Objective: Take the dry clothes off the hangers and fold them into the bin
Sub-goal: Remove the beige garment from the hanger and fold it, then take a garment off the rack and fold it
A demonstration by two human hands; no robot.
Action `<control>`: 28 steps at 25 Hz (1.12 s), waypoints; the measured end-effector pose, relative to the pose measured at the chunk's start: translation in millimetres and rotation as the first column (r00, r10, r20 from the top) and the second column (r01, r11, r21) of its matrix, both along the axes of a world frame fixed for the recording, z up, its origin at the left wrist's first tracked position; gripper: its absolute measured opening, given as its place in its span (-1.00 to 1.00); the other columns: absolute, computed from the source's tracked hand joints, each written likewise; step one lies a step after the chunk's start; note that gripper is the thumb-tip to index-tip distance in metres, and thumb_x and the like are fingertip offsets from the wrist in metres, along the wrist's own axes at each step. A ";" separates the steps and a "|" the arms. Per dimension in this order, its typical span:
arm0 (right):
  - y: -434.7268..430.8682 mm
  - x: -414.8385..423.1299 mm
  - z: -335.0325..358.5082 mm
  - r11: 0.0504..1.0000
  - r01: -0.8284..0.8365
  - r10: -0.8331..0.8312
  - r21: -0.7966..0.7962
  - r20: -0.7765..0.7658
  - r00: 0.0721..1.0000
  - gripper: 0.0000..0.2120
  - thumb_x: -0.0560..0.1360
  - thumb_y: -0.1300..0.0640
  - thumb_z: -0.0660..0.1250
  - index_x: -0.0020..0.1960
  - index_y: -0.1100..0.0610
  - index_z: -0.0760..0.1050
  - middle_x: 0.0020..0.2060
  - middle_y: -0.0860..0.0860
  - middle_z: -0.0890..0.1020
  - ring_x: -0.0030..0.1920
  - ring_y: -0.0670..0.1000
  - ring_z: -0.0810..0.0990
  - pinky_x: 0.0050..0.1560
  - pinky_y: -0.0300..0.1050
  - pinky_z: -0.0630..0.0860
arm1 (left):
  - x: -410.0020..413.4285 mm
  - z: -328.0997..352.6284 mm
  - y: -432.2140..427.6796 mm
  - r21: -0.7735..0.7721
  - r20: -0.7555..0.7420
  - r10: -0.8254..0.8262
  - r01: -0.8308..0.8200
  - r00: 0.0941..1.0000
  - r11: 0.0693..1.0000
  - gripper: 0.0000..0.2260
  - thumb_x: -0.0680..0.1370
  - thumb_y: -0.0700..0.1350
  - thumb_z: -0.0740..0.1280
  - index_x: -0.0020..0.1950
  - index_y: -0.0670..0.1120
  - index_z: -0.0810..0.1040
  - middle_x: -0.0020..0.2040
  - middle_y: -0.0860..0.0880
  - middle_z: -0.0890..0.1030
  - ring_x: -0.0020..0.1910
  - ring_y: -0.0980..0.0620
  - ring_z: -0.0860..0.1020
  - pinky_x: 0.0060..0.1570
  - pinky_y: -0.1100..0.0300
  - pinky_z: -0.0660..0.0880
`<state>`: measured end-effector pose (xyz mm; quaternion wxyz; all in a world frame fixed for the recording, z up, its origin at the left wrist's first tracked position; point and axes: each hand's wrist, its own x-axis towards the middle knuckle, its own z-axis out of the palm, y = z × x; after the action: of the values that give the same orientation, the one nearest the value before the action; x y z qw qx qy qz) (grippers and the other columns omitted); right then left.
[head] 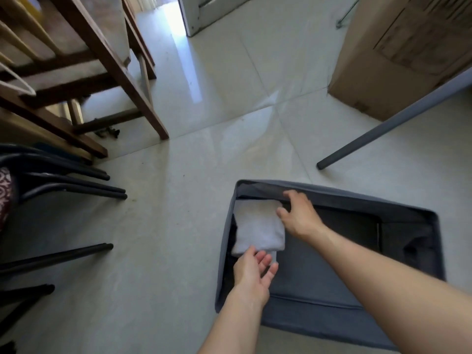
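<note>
— Head view first: where is the folded cloth?

— Inside the grey fabric bin (419, 215), which stands on the pale tiled floor (178, 200). The folded white cloth (258, 226) lies at the bin's left end, close to its far-left corner, on dark cloth that shows along the left wall.

— And the left hand?

— The left hand (252, 269) is open, palm turned up and to the right, fingers loosely spread. Its fingertips reach the near edge of the white cloth; I cannot tell whether they press it or only touch it. It grips nothing.

— The right hand?

— The right hand (296, 213) reaches in from the right, palm down, over the cloth's right edge near the bin's far wall. The fingers are curled a little; whether they pinch the cloth or the rim I cannot tell.

— What else stands around?

— Wooden chair legs (143, 98) at the far left, dark metal legs (76, 185) on the left, a slanted grey pole (383, 129) on the right, and a cardboard box (398, 52) in the far-right corner.
</note>
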<state>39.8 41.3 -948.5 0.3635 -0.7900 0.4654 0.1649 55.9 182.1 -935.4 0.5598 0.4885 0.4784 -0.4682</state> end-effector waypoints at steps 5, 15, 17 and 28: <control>9.9 -29.5 119.0 0.967 0.219 -0.239 0.128 0.170 0.956 -0.74 0.55 0.17 0.30 0.23 0.16 0.53 0.14 0.04 0.61 0.12 -0.03 0.55 0.14 -0.23 0.40 | 6.0 115.0 -31.0 -0.154 0.077 -0.053 0.065 0.996 0.986 -0.88 0.65 -0.18 0.22 0.01 -0.20 0.51 -0.07 -0.15 0.58 -0.11 -0.04 0.57 -0.19 0.10 0.52; 19.1 -104.8 408.0 0.860 0.466 -0.503 0.208 0.498 0.706 -0.85 0.56 0.19 0.29 -0.03 -0.02 0.58 -0.17 -0.01 0.68 -0.10 -0.01 0.67 -0.04 0.01 0.63 | -10.8 400.0 -56.9 -0.400 0.277 -0.117 0.225 0.954 0.889 -0.89 0.63 -0.18 0.23 0.03 -0.16 0.54 -0.10 -0.15 0.60 -0.19 -0.04 0.54 -0.20 0.10 0.49; 18.2 -117.9 453.8 0.838 0.495 -0.532 0.229 0.540 0.652 -0.84 0.57 0.20 0.27 -0.05 -0.02 0.58 -0.17 0.02 0.68 -0.10 0.03 0.66 -0.15 -0.09 0.60 | -24.3 440.7 -62.0 -0.430 0.316 -0.142 0.275 0.938 0.860 -0.88 0.63 -0.16 0.24 0.06 -0.16 0.55 -0.10 -0.14 0.61 -0.18 -0.04 0.55 -0.17 0.10 0.51; 47.9 -181.3 676.2 0.738 0.647 -0.499 0.193 0.801 0.331 -0.84 0.59 0.21 0.26 -0.03 0.06 0.62 -0.16 0.01 0.70 -0.13 -0.06 0.67 -0.23 -0.28 0.55 | -95.0 652.2 -70.5 -0.598 0.497 -0.266 0.548 0.826 0.584 -0.82 0.61 -0.11 0.28 0.14 -0.15 0.57 -0.09 -0.14 0.66 -0.13 -0.05 0.62 -0.01 0.07 0.56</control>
<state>-141.5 89.2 -272.3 0.5030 -0.5820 0.5033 -0.3937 -39.1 111.6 -283.2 0.6560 0.4027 0.0187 -0.6382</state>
